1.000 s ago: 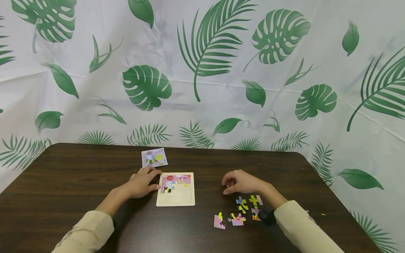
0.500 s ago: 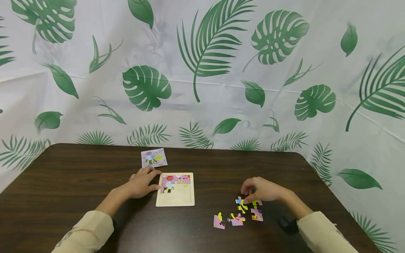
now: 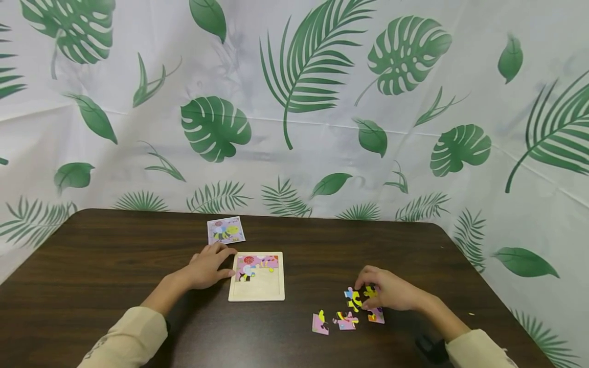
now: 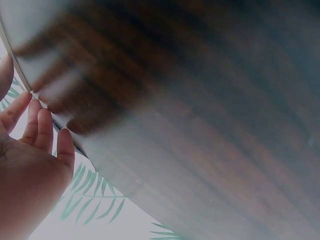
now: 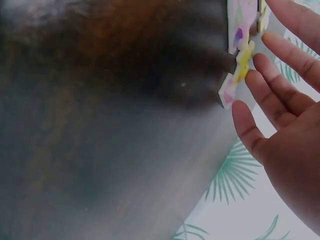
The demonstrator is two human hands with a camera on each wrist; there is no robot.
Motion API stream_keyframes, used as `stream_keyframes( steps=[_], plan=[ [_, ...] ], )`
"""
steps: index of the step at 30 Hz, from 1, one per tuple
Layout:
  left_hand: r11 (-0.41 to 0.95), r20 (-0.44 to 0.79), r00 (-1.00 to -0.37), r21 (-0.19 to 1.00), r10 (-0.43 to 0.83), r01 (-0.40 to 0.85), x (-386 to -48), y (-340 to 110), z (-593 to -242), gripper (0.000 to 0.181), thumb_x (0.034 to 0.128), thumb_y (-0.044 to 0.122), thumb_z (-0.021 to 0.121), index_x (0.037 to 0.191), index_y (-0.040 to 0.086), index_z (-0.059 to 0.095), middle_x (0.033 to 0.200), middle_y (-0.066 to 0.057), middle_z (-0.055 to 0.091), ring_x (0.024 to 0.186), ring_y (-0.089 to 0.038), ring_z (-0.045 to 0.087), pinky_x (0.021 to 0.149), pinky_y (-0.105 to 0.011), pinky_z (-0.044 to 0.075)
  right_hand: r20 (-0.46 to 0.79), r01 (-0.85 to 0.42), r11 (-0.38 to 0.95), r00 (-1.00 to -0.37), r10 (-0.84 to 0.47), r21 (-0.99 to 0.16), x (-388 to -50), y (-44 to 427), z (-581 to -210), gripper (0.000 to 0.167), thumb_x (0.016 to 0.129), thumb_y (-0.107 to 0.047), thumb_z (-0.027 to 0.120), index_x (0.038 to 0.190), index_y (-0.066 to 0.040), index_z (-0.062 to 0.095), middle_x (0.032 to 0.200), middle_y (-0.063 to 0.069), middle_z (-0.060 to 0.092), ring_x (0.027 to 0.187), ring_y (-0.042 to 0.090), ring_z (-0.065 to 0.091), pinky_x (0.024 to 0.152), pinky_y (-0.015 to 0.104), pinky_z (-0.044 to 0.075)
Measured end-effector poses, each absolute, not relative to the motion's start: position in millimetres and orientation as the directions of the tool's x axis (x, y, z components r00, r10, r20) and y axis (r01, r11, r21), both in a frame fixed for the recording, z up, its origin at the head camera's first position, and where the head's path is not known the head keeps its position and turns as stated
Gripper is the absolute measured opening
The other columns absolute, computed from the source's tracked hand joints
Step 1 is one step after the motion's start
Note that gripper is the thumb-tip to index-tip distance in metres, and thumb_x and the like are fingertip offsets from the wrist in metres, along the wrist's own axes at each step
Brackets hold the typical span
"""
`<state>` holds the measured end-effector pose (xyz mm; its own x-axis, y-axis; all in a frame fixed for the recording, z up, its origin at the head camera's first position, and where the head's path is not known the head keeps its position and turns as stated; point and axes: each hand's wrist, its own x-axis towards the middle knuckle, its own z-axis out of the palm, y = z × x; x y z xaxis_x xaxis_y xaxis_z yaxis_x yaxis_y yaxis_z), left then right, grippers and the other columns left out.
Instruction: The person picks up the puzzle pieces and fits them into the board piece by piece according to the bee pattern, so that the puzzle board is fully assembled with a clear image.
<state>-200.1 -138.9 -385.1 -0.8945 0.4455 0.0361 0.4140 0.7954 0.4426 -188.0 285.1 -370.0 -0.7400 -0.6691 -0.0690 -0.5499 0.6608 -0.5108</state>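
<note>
Left hand, fingers apart, rests at the left edge of the puzzle board; right hand, fingers parted, is at the loose pieces near right, where a light edge pinch should serve best.

Right hand farther right, over puzzle pieces

Hangs behind as a white cloth, creased along a horizontal line and printed with green palm fronds, split leaves and plain pointed leaves; spreads below as a dark brown, wood-grained tabletop with rounded far corners; bears a tiny yellowish speck toward the right side.
</note>
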Motion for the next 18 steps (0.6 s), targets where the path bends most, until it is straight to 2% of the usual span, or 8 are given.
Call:
stream_keyframes(
  steps=[9,18],
  plan=[
    [0.801,0.024,-0.898,0.442,0.440,0.405,-199.7,-138.0,-384.8,0.042,0.0874,0.023,0.062,0.124,0.006,0.051,0.116,-0.015,0.044,0.110,-0.037,0.040,0.081,-0.058,0.033,-0.008,-0.596,0.665,-0.742,-0.671,-0.450,-184.4,285.3,-377.4,0.029,0.076,-0.028,0.074,0.098,-0.015,0.062,0.101,-0.006,0.048,0.093,0.015,0.049,0.078,0.035,0.044],
    [0.801,0.020,-0.898,0.444,0.440,0.402,-199.2,-138.1,-384.1,0.042,0.0875,0.023,0.062,0.124,0.006,0.051,0.116,-0.014,0.045,0.110,-0.036,0.040,0.081,-0.058,0.033,0.013,-0.613,0.666,-0.740,-0.673,-0.424,-183.8,283.4,-380.0,0.021,0.077,-0.018,0.073,0.094,-0.015,0.062,0.102,-0.005,0.048,0.093,0.016,0.049,0.077,0.034,0.044]
  ],
)
